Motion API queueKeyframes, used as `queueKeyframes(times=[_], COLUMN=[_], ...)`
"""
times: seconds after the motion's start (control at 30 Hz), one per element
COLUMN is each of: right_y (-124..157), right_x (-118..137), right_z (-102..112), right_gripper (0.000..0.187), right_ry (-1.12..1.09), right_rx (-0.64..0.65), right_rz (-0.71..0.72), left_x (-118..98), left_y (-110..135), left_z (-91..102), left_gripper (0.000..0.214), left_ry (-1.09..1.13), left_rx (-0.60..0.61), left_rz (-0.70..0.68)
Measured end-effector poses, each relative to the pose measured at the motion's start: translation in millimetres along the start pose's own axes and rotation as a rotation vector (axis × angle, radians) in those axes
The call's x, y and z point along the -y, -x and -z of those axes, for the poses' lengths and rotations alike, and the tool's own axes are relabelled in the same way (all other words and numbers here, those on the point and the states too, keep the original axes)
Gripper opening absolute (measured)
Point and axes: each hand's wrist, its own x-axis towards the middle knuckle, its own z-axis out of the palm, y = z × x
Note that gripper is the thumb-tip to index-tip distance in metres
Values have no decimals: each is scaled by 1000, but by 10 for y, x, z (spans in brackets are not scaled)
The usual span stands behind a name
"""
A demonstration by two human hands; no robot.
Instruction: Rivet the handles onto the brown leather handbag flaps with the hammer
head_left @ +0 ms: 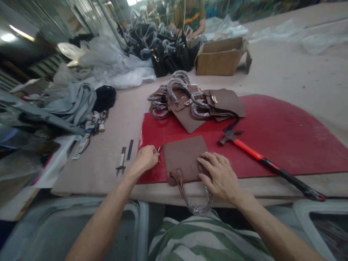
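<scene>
left hand (146,157) pinched on small metal pin (159,148) | beside it flat brown leather handbag (185,156) on red mat (272,123), counter (108,159) front edge, right hand (219,175) spread flat on it | pile of like brown bags (195,103) behind | orange-handled hammer (252,152) lies untouched: work likely just starting

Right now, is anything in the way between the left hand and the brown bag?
Nothing visible. The left hand, pinching a small pin, sits just left of the bag, with only a strip of red mat between them. The right hand rests flat on the bag.
</scene>
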Motion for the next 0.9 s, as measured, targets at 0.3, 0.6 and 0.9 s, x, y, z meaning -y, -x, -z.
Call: queueKeyframes(times=[0.3,0.6,0.9], right_y=[-35,-23,-25], right_x=[27,43,33], right_z=[24,35,41], right_gripper=[45,45,44], right_ry=[-17,-34,-32], right_rx=[-3,9,9], right_rz=[-20,-25,-25], left_x=[-265,-773,-760], left_y=[470,668,702], left_z=[-113,-641,-671], left_gripper=[30,13,6], left_ry=[1073,1225,1149], left_rx=[-59,-50,-96], left_rz=[0,-163,-226])
